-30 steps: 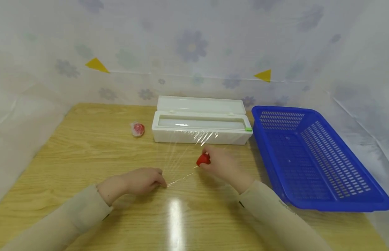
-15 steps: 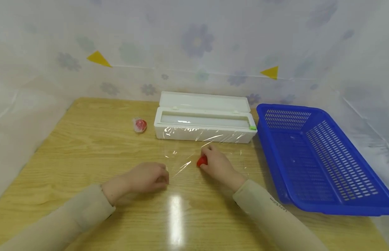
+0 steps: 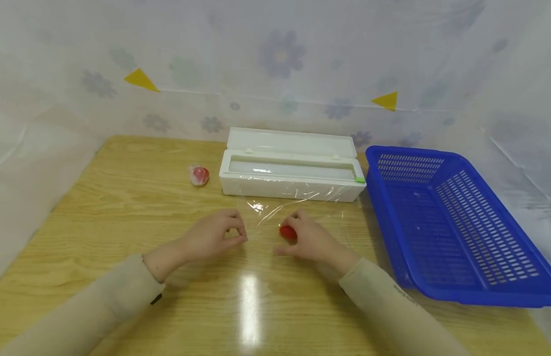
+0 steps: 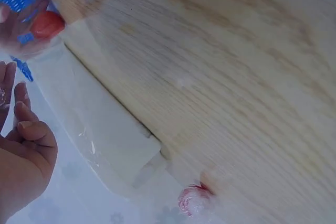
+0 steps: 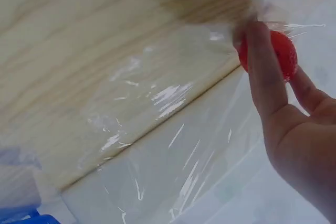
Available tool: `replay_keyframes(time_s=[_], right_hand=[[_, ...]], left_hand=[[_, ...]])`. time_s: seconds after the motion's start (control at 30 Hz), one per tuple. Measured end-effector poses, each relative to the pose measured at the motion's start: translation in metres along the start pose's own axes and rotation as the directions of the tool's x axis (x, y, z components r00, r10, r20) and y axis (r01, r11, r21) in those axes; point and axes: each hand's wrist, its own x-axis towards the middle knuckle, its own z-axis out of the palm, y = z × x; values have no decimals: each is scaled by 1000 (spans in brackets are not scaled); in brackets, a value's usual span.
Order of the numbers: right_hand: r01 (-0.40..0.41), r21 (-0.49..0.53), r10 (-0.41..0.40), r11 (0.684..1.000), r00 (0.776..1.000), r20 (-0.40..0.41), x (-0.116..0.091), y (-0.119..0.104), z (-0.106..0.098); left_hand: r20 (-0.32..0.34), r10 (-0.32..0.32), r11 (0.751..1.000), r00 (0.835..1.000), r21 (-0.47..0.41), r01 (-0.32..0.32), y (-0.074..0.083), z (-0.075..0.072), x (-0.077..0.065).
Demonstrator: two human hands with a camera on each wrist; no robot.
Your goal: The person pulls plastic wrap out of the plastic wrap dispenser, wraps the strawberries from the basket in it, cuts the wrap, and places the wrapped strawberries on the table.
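Over the worktop (image 3: 124,212), fingers of the left hand (image 3: 208,236) pinched clear film (image 3: 270,213) stretching from a white box (image 3: 293,190). Fingers of the right hand (image 3: 314,240) held a red ball (image 3: 287,232).

I sit or stand at a screened-off indoor tabletop booth; whether home or studio lies beyond it, I cannot tell. Pale fabric-like sheeting printed with mauve and green flowers (image 3: 239,44) walls my place in at the back and sides, two yellow triangular patches (image 3: 142,80) showing against it. Before me, a glossy wood-grain tabletop (image 3: 124,207) bears a white oblong cling-film box (image 3: 288,188) and a blue perforated plastic basket (image 3: 435,237), wares of a household kitchen.
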Motion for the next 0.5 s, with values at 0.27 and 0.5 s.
replay_keyframes(time_s=[0.27, 0.5], right_hand=[[100, -223, -114, 970, 992, -53, -7, 0, -2], [144, -261, -163, 954, 985, -50, -8, 2, -6]], left_hand=[[-19, -154, 987, 988, -50, 153, -7, -3, 1], [-20, -199, 979, 980, -57, 198, -10, -4, 2]])
